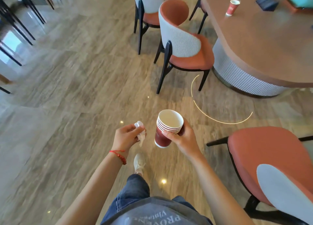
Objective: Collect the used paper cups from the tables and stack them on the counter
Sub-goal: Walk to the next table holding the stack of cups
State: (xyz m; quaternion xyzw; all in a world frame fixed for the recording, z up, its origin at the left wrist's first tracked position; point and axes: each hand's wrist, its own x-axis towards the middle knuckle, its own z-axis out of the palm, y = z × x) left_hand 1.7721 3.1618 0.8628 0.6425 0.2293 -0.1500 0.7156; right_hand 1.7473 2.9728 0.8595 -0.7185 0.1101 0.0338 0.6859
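Right hand (183,136) wraps a nested stack of red paper cups (166,129), tilted, over the wood-look floor (76,82). Left hand (126,136) clenched on crumpled white tissue (140,131). One more red paper cup (232,7) stands upright on the round table (264,43), far right, behind an orange-seated chair (184,43).

On the grey shirt (152,213), pale lettering was seen upside down from the head view: "PROVEN…" could be made out, cut off at its end, with a second word beginning "Vinta…" beside it. Above the shirt, a faint vertical line of small print was carried on the stack of red cups (165,133), too small to be read. A pale mark on the lone cup (232,7) was blurred.
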